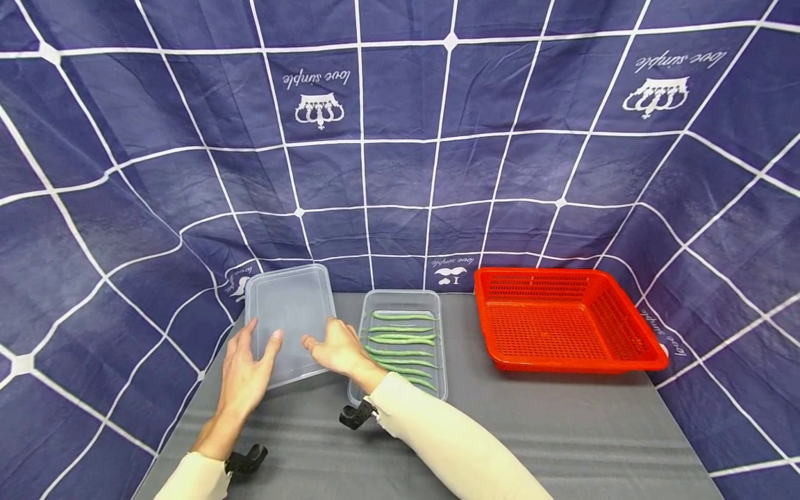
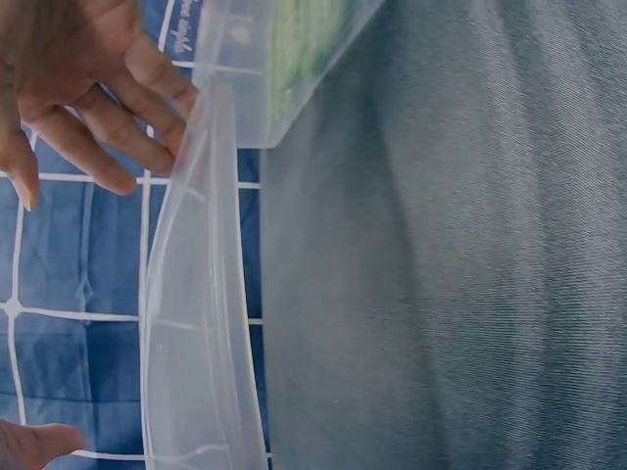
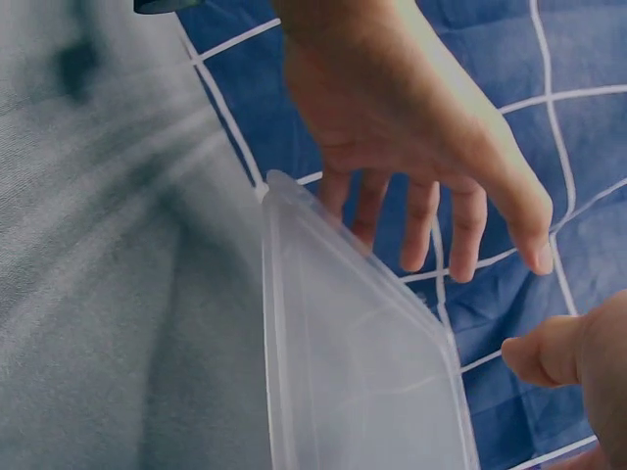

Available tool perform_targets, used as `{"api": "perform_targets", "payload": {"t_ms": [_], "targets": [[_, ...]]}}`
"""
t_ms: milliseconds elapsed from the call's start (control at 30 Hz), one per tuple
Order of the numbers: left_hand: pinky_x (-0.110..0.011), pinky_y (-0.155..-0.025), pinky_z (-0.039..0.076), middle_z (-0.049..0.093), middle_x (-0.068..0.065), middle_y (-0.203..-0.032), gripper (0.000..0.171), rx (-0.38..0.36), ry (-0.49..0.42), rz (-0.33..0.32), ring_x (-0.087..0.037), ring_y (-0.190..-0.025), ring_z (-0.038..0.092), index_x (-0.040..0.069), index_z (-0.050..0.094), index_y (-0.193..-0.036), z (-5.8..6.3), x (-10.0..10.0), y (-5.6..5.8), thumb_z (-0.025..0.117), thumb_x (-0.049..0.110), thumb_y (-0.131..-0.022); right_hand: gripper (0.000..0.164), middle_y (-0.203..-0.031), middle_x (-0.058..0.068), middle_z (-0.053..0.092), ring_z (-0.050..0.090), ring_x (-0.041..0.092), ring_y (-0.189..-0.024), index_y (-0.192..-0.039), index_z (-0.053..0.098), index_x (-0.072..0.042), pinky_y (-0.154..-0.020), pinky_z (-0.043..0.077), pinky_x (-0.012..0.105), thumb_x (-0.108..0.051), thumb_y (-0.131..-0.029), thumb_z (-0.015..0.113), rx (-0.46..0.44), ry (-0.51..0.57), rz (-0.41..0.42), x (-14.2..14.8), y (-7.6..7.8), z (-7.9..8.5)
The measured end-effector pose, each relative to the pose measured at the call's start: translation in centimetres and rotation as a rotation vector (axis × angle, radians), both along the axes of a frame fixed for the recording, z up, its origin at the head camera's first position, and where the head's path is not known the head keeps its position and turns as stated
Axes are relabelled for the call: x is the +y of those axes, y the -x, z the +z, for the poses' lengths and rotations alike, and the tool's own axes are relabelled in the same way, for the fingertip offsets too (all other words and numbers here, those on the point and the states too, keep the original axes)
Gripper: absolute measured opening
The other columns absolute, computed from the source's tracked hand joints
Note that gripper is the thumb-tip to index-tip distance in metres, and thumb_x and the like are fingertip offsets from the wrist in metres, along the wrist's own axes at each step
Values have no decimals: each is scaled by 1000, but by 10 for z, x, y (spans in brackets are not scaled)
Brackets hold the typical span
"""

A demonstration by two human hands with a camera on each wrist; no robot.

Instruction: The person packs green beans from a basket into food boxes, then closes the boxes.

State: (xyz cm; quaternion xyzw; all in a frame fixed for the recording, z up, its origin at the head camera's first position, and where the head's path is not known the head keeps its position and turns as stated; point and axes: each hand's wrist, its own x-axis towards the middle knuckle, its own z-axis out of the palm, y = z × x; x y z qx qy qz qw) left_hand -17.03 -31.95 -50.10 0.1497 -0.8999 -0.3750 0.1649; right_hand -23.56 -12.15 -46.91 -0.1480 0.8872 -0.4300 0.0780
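A translucent plastic lid [image 1: 290, 298] lies at the left between my two hands. At its near left edge is my left hand [image 1: 242, 371], fingers straight and slightly spread, thumb apart and over the lid in the head view. My right hand [image 1: 339, 347] is at the lid's right edge; the left wrist view shows its fingers loosely extended, with fingertips right at the rim. Neither thumb closes on the lid. Just right of it stands a clear plastic container [image 1: 403, 292], partly covered by my right forearm, with several green beans [image 1: 403, 339] laid in rows inside.
A red perforated plastic basket [image 1: 571, 362] stands at the right. Grey cloth [image 1: 531, 430] covers the table. A blue curtain with white grid lines [image 1: 400, 173] hangs behind and at both sides.
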Motion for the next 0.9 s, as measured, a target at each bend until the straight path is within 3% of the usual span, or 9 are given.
{"api": "perform_targets", "payload": {"t_ms": [200,567,900], "targets": [[-74,-138,31,37,-37,-182,81,42,-5,-5,-61,-170,36,8,38,-182,11,5,-3,63,52,-118,76,-161,24,72,70,39,-152,-166,58,5,-127,57,50,-43,-110,77,0,44,-8,11,-2,12],[-73,-140,29,36,-34,-185,84,84,-7,-20,-59,-172,34,6,35,-183,26,17,-5,65,50,-118,70,-162,23,71,64,39,-158,-167,60,2,-133,52,53,-38,-111,73,32,114,-8,36,-8,18],[-74,-143,21,24,-31,-191,90,47,-22,-50,-64,-174,27,0,28,-183,37,37,1,62,51,-118,66,-163,24,70,63,40,-160,-163,63,4,-134,49,54,-36,-112,74,76,152,-8,64,-7,20]]}}
